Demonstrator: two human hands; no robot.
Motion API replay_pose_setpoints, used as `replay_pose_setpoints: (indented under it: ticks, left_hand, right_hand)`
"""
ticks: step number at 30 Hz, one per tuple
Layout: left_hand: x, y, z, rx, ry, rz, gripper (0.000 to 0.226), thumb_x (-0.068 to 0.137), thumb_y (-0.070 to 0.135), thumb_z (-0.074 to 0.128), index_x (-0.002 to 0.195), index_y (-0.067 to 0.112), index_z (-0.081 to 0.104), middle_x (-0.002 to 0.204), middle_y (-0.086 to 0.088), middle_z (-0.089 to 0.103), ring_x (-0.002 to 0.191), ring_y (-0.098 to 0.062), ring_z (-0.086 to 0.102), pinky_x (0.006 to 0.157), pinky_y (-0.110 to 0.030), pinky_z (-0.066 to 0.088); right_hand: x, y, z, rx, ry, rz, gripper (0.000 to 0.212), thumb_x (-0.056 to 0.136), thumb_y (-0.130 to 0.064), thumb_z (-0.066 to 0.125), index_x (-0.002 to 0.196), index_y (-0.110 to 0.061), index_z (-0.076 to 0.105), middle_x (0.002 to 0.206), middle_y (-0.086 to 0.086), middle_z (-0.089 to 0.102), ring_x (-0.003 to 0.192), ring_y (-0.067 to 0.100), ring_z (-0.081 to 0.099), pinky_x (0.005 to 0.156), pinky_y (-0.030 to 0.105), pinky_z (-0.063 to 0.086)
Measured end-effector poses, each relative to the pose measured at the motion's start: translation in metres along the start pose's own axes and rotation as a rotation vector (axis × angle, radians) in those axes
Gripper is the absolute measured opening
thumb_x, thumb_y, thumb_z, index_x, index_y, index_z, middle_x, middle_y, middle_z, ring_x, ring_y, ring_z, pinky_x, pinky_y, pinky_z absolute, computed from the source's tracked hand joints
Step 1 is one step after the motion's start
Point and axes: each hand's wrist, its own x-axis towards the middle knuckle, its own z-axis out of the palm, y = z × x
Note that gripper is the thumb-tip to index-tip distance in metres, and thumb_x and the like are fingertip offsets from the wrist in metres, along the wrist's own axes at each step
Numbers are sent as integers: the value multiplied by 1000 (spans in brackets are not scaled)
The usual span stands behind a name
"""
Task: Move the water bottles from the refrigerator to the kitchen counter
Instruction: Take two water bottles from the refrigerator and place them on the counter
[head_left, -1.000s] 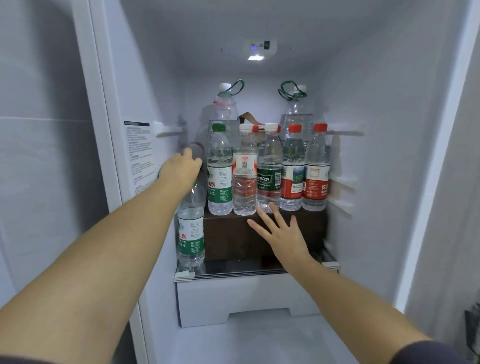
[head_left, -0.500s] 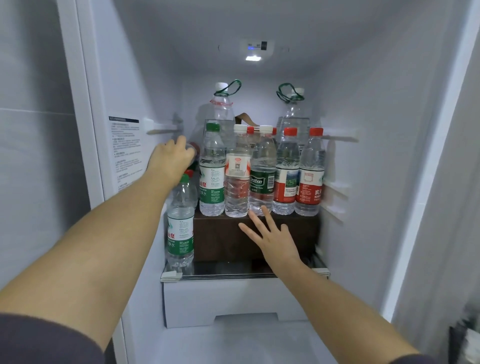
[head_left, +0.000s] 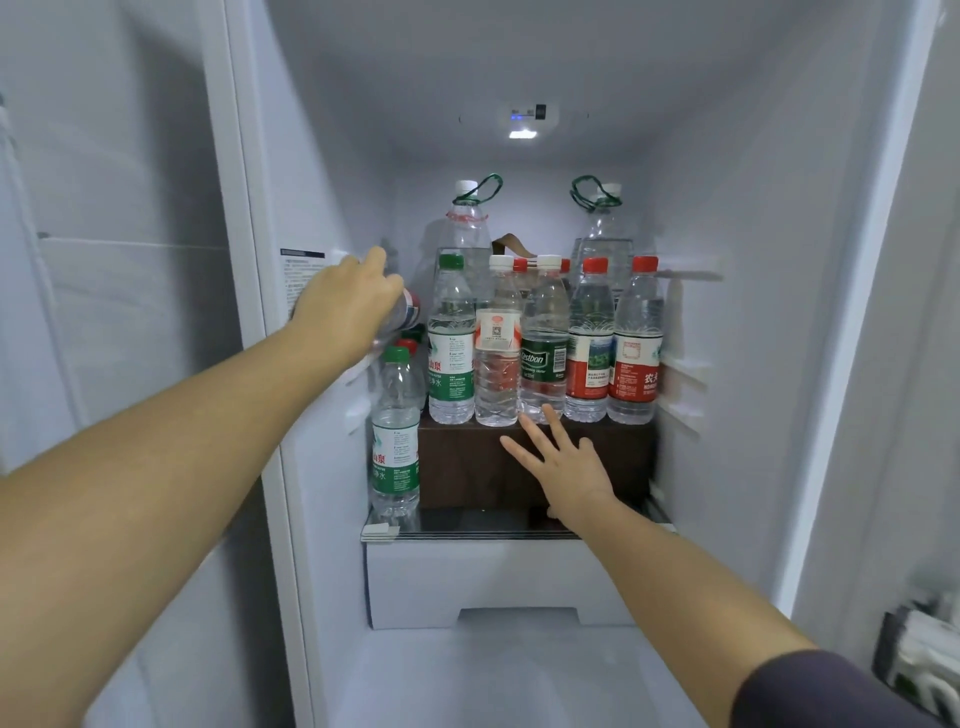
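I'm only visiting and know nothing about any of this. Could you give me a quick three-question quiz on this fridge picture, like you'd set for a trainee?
1. True or false: the person's right grip is curled round a bottle.
2. The front row of five bottles stands on: A) a brown box; B) a wire rack; C) a plate.
3. What colour is the cap of the front bottle standing on the glass shelf, left of the box?

Key
1. False: its fingers are spread and hold nothing.
2. A.
3. Green.
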Motion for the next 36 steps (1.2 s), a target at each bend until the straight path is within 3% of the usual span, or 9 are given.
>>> replay_pose_setpoints:
  ticks: [7, 11, 16, 19, 21, 23, 28, 36]
  left_hand:
    - [-18, -12, -53, -74, 38, 51, 26, 81, -11, 56, 102, 4, 54, 94, -10, 32, 77, -27, 39, 63, -36, 35]
    - [-22, -16, -79, -86, 45, 81, 26, 80, -12, 53, 96, 8, 53, 95, -7, 34, 73, -26, 40, 60, -36, 32]
    - [-20, -17, -102, -189, 5, 188, 23, 79, -4, 59, 86, 17, 51, 97, -4, 41, 77, -26, 46, 60, -35, 34]
    - [-18, -5, -106, -250, -50, 272, 29, 74, 3, 69, 80, 21, 46, 97, -2, 43, 80, -23, 45, 63, -33, 38]
    - [-19, 9, -103, -301, -94, 323, 34, 70, 7, 76, 78, 22, 46, 94, 1, 42, 80, -20, 44, 63, -32, 40]
    - [-21, 27, -96, -366, -132, 376, 37, 67, 9, 79, 77, 22, 46, 90, 4, 41, 80, -18, 45, 64, -33, 43]
    - [-25, 70, -53, -513, -237, 470, 39, 66, 9, 81, 83, 19, 48, 93, 4, 42, 84, -20, 50, 59, -28, 38]
    - [-13, 114, 3, -767, -240, 425, 35, 81, 8, 72, 105, 24, 52, 111, 0, 41, 96, -23, 51, 81, -39, 50]
  right_hand:
    - [-5, 9, -29, 182, -106, -79, 104, 88, -37, 71, 157, -36, -7, 164, 2, -22, 149, 34, -22, 118, 64, 12]
    - [-7, 6, -47, 490, -47, -43, 98, 89, -38, 70, 159, -28, 2, 167, 1, -10, 152, 31, -14, 119, 63, 13]
    - [-20, -3, -94, 1091, 335, -21, 110, 79, -32, 82, 158, -27, 5, 165, -7, 15, 151, 17, 12, 120, 45, 26]
    - [-33, -8, -119, 1282, 468, -95, 100, 77, -23, 84, 155, -23, 22, 144, -19, 39, 132, -2, 38, 109, 23, 37]
    - [-38, -12, -117, 1341, 509, -81, 79, 77, -23, 84, 144, -23, 42, 132, -17, 54, 120, 0, 52, 102, 26, 48]
    - [-42, -15, -98, 1350, 493, -25, 68, 75, -24, 86, 134, -25, 52, 126, -11, 63, 114, 5, 59, 97, 33, 55]
    - [-60, -19, -39, 1366, 356, 144, 59, 71, -22, 88, 122, -24, 58, 114, -8, 67, 104, 8, 64, 92, 35, 57]
    - [-56, -15, 8, 1343, 203, 438, 61, 71, -19, 87, 123, -19, 56, 114, -2, 66, 99, 14, 61, 86, 30, 54]
